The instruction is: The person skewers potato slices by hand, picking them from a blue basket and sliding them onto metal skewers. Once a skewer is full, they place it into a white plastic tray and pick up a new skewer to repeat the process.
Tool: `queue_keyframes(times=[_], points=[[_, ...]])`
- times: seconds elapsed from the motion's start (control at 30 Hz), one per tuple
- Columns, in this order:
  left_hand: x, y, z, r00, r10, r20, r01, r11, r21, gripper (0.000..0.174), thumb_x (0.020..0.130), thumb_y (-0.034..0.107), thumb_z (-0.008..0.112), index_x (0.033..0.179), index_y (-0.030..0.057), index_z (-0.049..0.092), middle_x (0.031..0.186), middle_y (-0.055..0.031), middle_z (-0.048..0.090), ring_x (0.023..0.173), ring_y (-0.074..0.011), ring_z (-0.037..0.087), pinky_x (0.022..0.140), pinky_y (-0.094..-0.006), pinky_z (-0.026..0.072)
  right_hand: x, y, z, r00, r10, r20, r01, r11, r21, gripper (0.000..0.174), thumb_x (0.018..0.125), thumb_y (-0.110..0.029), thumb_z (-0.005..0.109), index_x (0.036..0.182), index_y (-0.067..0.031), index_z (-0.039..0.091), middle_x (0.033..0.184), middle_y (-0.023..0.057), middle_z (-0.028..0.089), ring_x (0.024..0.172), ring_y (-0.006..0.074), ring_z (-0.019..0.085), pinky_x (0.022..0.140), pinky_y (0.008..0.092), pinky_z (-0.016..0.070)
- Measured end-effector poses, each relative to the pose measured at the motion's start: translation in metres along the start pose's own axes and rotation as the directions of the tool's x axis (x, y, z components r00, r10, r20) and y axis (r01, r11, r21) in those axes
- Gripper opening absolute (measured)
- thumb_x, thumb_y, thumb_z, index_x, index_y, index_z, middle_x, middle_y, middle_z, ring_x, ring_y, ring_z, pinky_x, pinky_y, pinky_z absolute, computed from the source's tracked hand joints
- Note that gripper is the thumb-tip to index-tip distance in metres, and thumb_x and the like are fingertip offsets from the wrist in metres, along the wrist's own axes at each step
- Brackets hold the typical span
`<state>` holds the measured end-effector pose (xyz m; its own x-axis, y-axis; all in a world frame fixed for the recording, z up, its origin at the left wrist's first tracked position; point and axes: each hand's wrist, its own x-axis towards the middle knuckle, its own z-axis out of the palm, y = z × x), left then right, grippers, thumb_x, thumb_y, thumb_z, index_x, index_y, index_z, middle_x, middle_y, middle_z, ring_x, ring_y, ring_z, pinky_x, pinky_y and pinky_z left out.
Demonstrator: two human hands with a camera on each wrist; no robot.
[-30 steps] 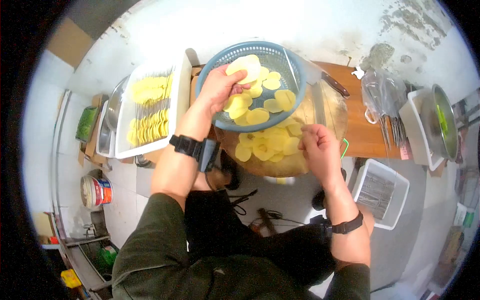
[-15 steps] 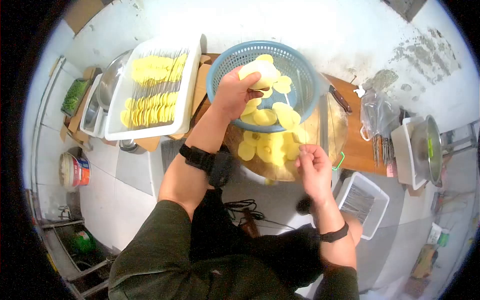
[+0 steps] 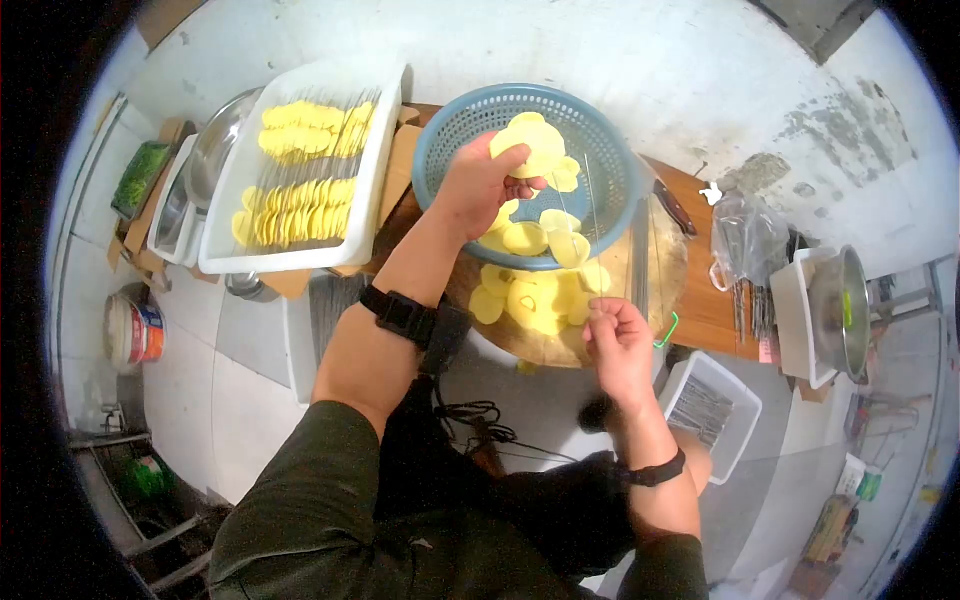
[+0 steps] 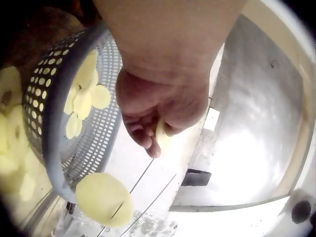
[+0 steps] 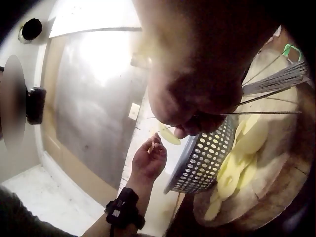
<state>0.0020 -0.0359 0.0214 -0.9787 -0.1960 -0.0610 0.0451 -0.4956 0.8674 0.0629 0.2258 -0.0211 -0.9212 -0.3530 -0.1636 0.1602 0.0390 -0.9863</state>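
Observation:
My left hand (image 3: 480,185) pinches a small stack of thin, pale yellow round slices (image 3: 535,145), which look like potato, above a blue-grey plastic basket (image 3: 428,190). Lower right, my right hand (image 3: 622,350) pinches the near end of a thin metal skewer (image 3: 594,215) pointing up toward the left hand. In the left wrist view a slice (image 4: 104,200) is threaded on the skewer, whose tip comes right to the left fingers; a second thin rod runs alongside. More slices (image 3: 525,238) lie in the basket, and others (image 3: 540,305) are heaped on a round wooden board (image 3: 660,270).
A white tray (image 3: 215,245) on the left holds rows of skewered slices. Metal skewers (image 3: 640,250) lie on the board near a knife (image 3: 672,208). Further right are a plastic bag (image 3: 748,230) and a steel bowl (image 3: 853,315); a white bin (image 3: 740,430) of skewers stands lower down.
The head view has shifted. My right hand has drawn down and slightly left, away from the basket, still pinching the skewer. The left hand keeps its stack and has moved slightly right over the basket.

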Motion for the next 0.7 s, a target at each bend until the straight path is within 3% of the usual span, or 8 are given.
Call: queue_keyframes(times=[0.3, 0.5, 0.57, 0.7], points=[[0.0036, -0.0049, -0.0001, 0.996, 0.019, 0.087, -0.02, 1.0, 0.008, 0.028, 0.089, 0.008, 0.058, 0.115, -0.0031, 0.053, 0.1, -0.0106, 0.063, 0.075, -0.0151, 0.063, 0.061, -0.0252, 0.0489, -0.0027, -0.0005, -0.0044, 1.0, -0.002, -0.021, 0.001, 1.0, -0.031, 0.011, 0.095, -0.008, 0.054, 0.1, 0.0002, 0.059, 0.071, -0.0012, 0.058, 0.061, 0.004, 0.048, 0.056, 0.0188, 0.0395], [-0.0007, -0.0029, 0.0049, 0.998, 0.043, 0.047, -0.041, 0.999, -0.03, 0.025, 0.087, 0.009, 0.06, 0.109, -0.0033, 0.056, 0.098, -0.0101, 0.064, 0.072, -0.0139, 0.06, 0.059, -0.0235, 0.0464, -0.0032, -0.0009, -0.0029, 1.0, 0.007, -0.007, -0.007, 1.0, -0.018, 0.011, 0.095, -0.008, 0.054, 0.1, 0.0011, 0.059, 0.072, -0.0007, 0.058, 0.063, 0.0044, 0.05, 0.058, 0.0191, 0.0407], [0.0016, -0.0062, 0.0019, 0.998, 0.048, 0.05, -0.05, 0.998, 0.024, 0.031, 0.09, 0.018, 0.063, 0.115, 0.0005, 0.056, 0.103, -0.0076, 0.064, 0.077, -0.0134, 0.063, 0.064, -0.0229, 0.0512, -0.0026, 0.001, -0.0025, 1.0, 0.004, -0.014, -0.004, 1.0, -0.016, 0.012, 0.094, -0.008, 0.054, 0.1, 0.0013, 0.059, 0.072, -0.0005, 0.059, 0.064, 0.0044, 0.05, 0.059, 0.019, 0.0408], [0.0006, -0.0065, 0.0051, 0.999, 0.051, -0.001, -0.051, 0.999, 0.002, 0.03, 0.089, 0.017, 0.063, 0.114, 0.0014, 0.056, 0.102, -0.0072, 0.064, 0.078, -0.0139, 0.063, 0.065, -0.0235, 0.0518, -0.0017, 0.0017, -0.0018, 1.0, -0.002, -0.01, 0.002, 1.0, -0.018, 0.012, 0.094, -0.007, 0.054, 0.1, 0.0015, 0.059, 0.073, -0.0005, 0.058, 0.064, 0.0044, 0.05, 0.059, 0.0191, 0.0407]])
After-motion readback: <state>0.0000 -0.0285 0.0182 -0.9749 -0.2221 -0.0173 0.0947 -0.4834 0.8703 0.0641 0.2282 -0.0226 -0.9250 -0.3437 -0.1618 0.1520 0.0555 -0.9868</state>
